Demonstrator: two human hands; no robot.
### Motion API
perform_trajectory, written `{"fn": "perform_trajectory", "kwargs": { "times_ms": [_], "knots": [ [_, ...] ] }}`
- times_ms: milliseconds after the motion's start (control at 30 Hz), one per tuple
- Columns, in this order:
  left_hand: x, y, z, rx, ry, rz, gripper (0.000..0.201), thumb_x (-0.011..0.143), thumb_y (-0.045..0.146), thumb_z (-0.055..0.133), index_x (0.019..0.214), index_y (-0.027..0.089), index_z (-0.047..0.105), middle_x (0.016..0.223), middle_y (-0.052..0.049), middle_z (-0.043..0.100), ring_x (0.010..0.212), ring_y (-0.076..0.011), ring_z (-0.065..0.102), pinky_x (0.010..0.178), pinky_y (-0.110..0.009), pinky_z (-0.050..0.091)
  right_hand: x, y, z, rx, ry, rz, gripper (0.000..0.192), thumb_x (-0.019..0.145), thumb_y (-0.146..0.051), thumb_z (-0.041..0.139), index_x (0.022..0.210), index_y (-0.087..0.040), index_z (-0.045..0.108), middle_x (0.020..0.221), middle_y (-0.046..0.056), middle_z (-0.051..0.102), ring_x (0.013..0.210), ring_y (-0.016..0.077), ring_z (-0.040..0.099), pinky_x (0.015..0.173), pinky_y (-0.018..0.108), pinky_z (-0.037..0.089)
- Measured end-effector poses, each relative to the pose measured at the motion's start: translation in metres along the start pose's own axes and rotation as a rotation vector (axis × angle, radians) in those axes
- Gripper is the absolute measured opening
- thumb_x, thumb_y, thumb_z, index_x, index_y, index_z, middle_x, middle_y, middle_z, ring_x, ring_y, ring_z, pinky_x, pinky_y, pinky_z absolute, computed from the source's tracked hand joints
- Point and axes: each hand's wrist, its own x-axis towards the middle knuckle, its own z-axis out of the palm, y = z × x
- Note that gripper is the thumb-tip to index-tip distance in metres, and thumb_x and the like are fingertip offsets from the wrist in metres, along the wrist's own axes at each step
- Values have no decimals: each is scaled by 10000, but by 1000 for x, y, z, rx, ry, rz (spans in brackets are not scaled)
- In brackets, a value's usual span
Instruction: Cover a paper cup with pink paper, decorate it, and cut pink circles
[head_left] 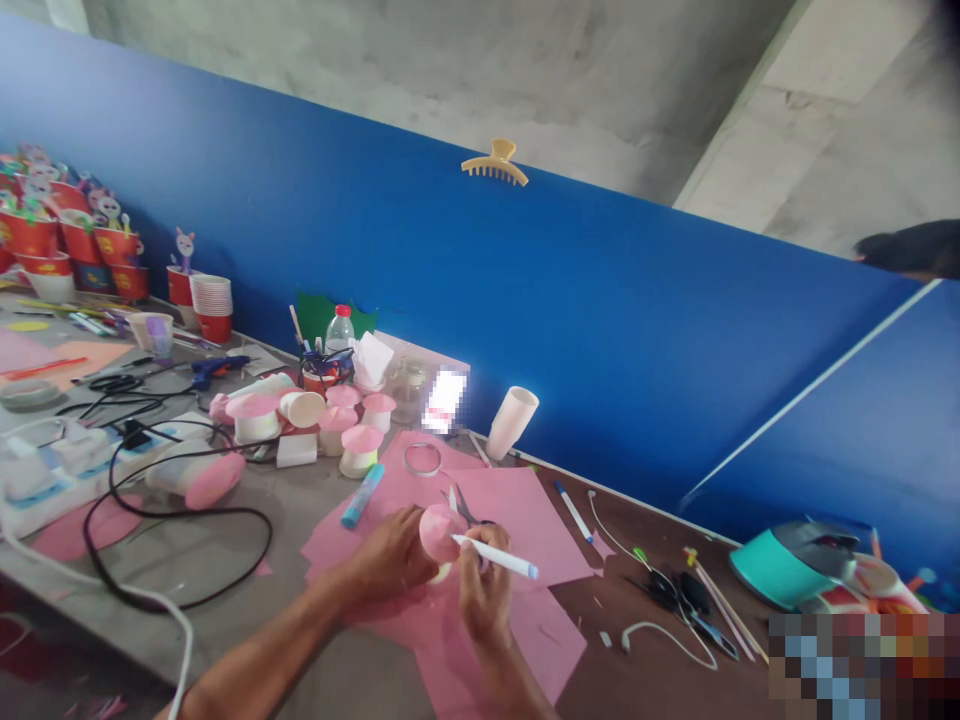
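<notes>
My left hand [401, 550] is closed around a small paper cup topped with a pink paper cone [439, 532]. In my right hand [486, 590] is a white marker [501, 556], its tip at the right side of the cone. Both hands are over pink paper sheets [525, 510] spread on the table. Scissors [466, 503] lie just behind the cone, partly hidden. A blue glue stick [363, 496] rests left of them, near a roll of clear tape [423, 459].
Several pink-topped cups [361, 448] stand at the back left. A black cable [187, 600] and a power strip [67, 470] occupy the left. White earphones [667, 630] and a blue-capped marker [574, 512] lie right. A blue partition [525, 300] borders the table's back.
</notes>
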Motion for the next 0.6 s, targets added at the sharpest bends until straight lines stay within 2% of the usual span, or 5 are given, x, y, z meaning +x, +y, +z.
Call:
{"fn": "perform_trajectory", "kwargs": {
  "times_ms": [233, 400, 600],
  "knots": [
    [0, 0, -4, -17, -56, 15, 161, 742, 182, 583, 828, 243, 462, 849, -37, 630, 765, -211, 587, 707, -332, 459, 1, -2, -3, 11, -27, 9, 249, 1032, -280, 473, 801, -238, 556, 747, 6, 591, 713, 202, 549, 664, 334, 448],
    [0, 1, -4, -10, -38, 0, 172, 743, 188, 584, 885, 231, 497, 919, -69, 655, 825, -235, 612, 748, -348, 489, 2, -1, -3, 22, -11, 14, 245, 1030, -283, 468, 801, -242, 545, 748, 1, 589, 690, 194, 553, 636, 321, 447],
    [1, 3, -6, 5, -59, -2, 157, 743, 192, 579, 874, 226, 499, 906, -73, 658, 807, -233, 615, 736, -351, 494, 2, -1, -4, 17, -28, 46, 260, 1017, -264, 469, 767, -245, 540, 718, -7, 576, 690, 197, 541, 643, 325, 432]
  ]
}}
